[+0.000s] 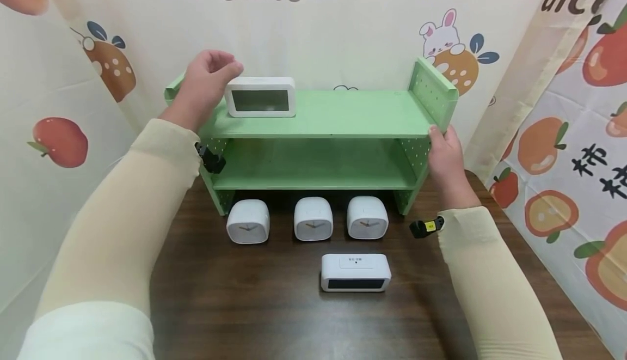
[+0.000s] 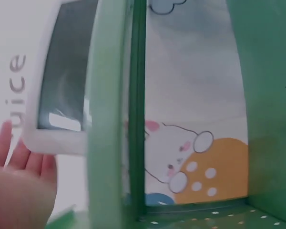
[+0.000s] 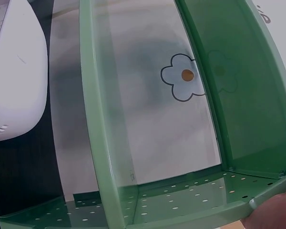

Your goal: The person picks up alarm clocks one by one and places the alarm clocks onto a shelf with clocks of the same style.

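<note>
A white digital clock (image 1: 260, 97) with a dark screen stands upright on the left part of the top board of a green two-tier shelf (image 1: 338, 112). My left hand (image 1: 206, 79) is at the clock's upper left corner, thumb near its top edge. In the left wrist view, the fingers (image 2: 31, 162) lie loosely extended beside the clock's end; whether they touch it, I cannot tell. My right hand (image 1: 447, 156) grips the shelf's right side panel below its raised end, thumb at the front edge. Most of its fingers are hidden behind the panel.
Three small white analog clocks (image 1: 313, 218) stand in a row on the dark wooden table (image 1: 235, 305) before the shelf. Nearer to me lies another white digital clock (image 1: 356, 273). A fruit-printed curtain (image 1: 343, 28) hangs behind and at both sides.
</note>
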The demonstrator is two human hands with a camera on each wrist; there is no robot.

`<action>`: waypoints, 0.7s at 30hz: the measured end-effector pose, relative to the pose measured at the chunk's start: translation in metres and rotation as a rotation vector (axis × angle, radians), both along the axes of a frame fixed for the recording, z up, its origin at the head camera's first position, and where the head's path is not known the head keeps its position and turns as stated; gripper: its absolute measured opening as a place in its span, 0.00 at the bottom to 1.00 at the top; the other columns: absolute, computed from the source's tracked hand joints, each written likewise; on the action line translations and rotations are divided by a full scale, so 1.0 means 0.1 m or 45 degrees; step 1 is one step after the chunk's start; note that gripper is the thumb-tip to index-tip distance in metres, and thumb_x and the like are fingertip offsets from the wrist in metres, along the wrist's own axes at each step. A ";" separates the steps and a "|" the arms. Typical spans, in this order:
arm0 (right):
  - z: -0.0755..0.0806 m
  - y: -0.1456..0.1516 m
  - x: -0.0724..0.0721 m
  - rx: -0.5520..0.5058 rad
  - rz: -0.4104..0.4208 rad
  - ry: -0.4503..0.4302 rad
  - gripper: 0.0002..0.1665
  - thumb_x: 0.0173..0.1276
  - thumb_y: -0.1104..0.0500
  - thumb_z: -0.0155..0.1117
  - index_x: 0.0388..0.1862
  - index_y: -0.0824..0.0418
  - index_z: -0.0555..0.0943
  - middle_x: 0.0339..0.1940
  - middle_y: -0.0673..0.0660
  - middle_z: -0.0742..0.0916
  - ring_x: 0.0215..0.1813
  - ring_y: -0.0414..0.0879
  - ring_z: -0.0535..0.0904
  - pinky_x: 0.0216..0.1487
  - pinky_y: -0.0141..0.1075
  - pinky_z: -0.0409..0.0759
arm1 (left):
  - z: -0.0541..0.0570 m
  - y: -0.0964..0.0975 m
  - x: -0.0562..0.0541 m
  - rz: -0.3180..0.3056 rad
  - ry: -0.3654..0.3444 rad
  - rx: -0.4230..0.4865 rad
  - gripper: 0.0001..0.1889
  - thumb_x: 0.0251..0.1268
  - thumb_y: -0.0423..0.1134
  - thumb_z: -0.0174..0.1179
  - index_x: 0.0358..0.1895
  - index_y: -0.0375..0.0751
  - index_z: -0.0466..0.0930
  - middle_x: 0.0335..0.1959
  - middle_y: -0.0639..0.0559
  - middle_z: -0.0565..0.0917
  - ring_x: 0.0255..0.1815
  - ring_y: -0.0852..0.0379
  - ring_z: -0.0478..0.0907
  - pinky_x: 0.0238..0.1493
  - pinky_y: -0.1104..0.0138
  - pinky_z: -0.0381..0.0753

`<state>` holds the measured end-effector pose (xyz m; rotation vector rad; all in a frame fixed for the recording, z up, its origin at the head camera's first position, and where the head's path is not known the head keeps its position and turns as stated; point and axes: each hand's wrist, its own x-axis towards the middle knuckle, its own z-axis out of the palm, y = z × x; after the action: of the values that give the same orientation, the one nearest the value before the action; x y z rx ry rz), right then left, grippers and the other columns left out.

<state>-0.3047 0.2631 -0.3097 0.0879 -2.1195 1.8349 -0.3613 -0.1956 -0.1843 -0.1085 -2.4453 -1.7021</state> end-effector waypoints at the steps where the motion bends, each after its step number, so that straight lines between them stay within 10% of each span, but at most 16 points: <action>1: 0.00 0.00 0.00 -0.002 -0.001 -0.003 0.33 0.86 0.46 0.37 0.82 0.58 0.58 0.73 0.59 0.71 0.73 0.49 0.65 0.76 0.49 0.59 | 0.00 0.01 0.03 0.013 0.042 -0.004 0.28 0.70 0.57 0.65 0.66 0.52 0.70 0.66 0.56 0.72 0.67 0.58 0.64 0.71 0.64 0.62; 11: 0.03 0.02 0.00 0.045 -0.027 -0.058 0.34 0.86 0.43 0.36 0.83 0.54 0.56 0.76 0.59 0.69 0.74 0.48 0.63 0.77 0.50 0.56 | -0.03 0.38 0.43 -0.100 0.313 -0.062 0.29 0.70 0.50 0.66 0.69 0.47 0.69 0.69 0.54 0.73 0.71 0.58 0.66 0.71 0.71 0.61; 21: 0.01 0.00 0.00 -0.024 -0.019 -0.001 0.32 0.86 0.46 0.39 0.81 0.57 0.60 0.74 0.60 0.71 0.74 0.48 0.64 0.78 0.48 0.56 | -0.39 0.64 0.69 -0.360 0.398 -0.201 0.33 0.67 0.47 0.69 0.72 0.43 0.69 0.70 0.52 0.74 0.72 0.52 0.67 0.73 0.60 0.63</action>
<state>-0.3049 0.2626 -0.3083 0.0664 -2.0974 1.8464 -0.2921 -0.1318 -0.2234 -0.7130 -2.4047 -1.4486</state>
